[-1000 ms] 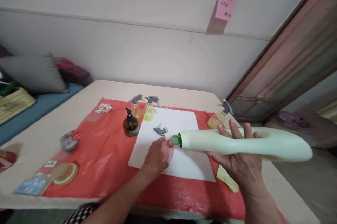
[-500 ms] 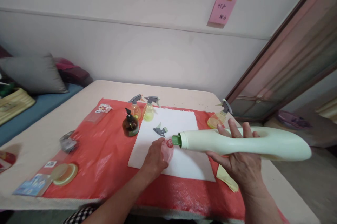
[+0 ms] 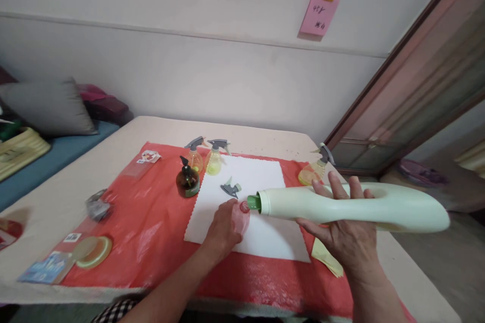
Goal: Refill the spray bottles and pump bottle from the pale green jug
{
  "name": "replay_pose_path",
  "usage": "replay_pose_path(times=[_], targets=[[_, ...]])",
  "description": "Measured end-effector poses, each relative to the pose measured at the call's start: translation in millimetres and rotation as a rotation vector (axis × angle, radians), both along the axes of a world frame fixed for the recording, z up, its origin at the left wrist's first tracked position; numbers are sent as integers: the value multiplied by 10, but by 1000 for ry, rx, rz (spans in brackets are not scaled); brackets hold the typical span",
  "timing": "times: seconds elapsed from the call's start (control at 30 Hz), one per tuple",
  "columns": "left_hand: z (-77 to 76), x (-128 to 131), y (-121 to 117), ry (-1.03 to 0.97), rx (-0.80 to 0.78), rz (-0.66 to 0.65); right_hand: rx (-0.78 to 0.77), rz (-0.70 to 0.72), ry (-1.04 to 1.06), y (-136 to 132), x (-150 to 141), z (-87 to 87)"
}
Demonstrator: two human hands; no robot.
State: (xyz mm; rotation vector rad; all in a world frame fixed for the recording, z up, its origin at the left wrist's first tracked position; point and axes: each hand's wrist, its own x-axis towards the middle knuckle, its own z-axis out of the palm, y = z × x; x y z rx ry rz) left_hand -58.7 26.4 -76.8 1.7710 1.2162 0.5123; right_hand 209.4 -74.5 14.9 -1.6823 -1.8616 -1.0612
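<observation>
My left hand [image 3: 223, 229] is closed round a small pink see-through spray bottle [image 3: 241, 219] with its top off, over a white sheet [image 3: 271, 237]. In my right hand [image 3: 346, 232] lies a large pale green bottle [image 3: 303, 201], tipped on its side with the fingers round its handle. Its green spout [image 3: 253, 202] is at the pink bottle's mouth; whether liquid flows I cannot tell. Just behind the pink bottle, a loose grey spray trigger head [image 3: 231, 189] rests on the sheet.
A brown pump bottle [image 3: 188, 181] and two spray bottles, one yellow [image 3: 214, 164], stand at the back left. Another spray bottle [image 3: 310, 174] is at the right. A folded yellow cloth [image 3: 326, 258] and a round lid [image 3: 94, 252] lie on the red cover [image 3: 140, 222].
</observation>
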Motion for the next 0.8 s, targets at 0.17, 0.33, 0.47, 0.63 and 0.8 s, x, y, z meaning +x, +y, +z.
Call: replay_pose_path(times=[0.17, 0.33, 0.47, 0.63, 0.8], targets=[[-37, 2, 7, 2, -4, 7, 6, 1, 6, 3, -11, 4], [-39, 6, 8, -1, 2, 3, 7, 3, 9, 8, -10, 1], [-7, 13, 0, 2, 7, 7, 7, 3, 15, 5, -9, 0], [6, 10, -4, 6, -3, 3, 7, 7, 27, 0, -14, 2], [-16, 1, -4, -3, -11, 0, 9, 6, 21, -1, -13, 1]])
